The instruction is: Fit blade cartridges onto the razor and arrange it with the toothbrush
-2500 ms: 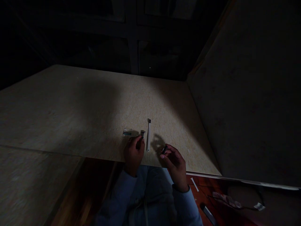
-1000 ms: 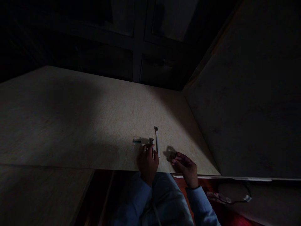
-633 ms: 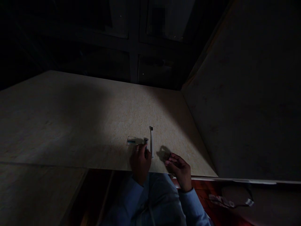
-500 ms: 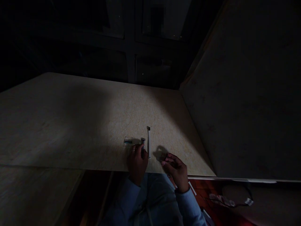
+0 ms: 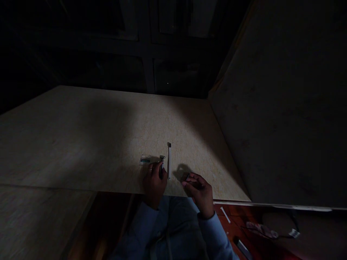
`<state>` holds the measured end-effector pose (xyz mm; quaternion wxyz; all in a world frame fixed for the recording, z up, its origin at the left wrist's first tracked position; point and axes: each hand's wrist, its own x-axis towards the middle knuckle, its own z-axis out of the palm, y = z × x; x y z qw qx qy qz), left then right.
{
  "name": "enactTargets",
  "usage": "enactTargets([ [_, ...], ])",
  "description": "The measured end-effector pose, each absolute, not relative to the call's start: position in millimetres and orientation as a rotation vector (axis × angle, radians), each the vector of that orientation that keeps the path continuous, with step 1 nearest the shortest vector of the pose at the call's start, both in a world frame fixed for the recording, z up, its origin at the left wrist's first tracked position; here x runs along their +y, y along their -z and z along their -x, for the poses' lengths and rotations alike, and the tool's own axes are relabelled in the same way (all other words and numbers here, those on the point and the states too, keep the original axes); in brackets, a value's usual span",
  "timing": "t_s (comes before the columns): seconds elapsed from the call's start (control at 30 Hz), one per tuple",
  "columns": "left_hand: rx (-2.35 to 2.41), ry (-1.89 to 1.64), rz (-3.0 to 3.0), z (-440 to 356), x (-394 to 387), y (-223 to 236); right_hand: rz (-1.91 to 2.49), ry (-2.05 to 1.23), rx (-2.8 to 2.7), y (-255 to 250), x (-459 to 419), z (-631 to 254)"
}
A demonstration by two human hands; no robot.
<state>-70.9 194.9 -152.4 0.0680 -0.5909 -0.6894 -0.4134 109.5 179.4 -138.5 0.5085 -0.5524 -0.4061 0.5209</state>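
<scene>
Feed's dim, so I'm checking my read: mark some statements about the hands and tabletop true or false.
The left hand holds a razor. True.
A clear case lies left of the toothbrush. True.
The toothbrush lies to the right of both hands. False: it lies between them.
The right hand pinches a small dark piece. True.
The toothbrush's dark end is the near one. False: it is the far one.

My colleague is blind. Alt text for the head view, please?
Left hand holding a razor and right hand pinching a small dark piece over a dim, cream table. A toothbrush lies between them, a clear case beyond the left hand.
</scene>
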Motion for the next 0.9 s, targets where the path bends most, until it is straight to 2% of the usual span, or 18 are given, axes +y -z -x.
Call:
enactTargets([
  [0.33,-1.817,1.47,1.793,71,188,146,1.256,-1.347,-1.07,141,181,-116],
  [0.43,-1.995,1.254,1.94,64,185,138,1.27,-1.319,-1.092,140,181,-117],
  [0.53,-2.389,0.813,2.076,56,187,121,1.242,-1.286,-1.134,141,182,-117],
  [0.63,-2.577,0.463,2.149,51,193,102,1.214,-1.248,-1.178,142,181,-116],
  [0.9,-2.626,0.304,2.222,45,202,84,1.098,-1.272,-1.177,142,178,-116],
])
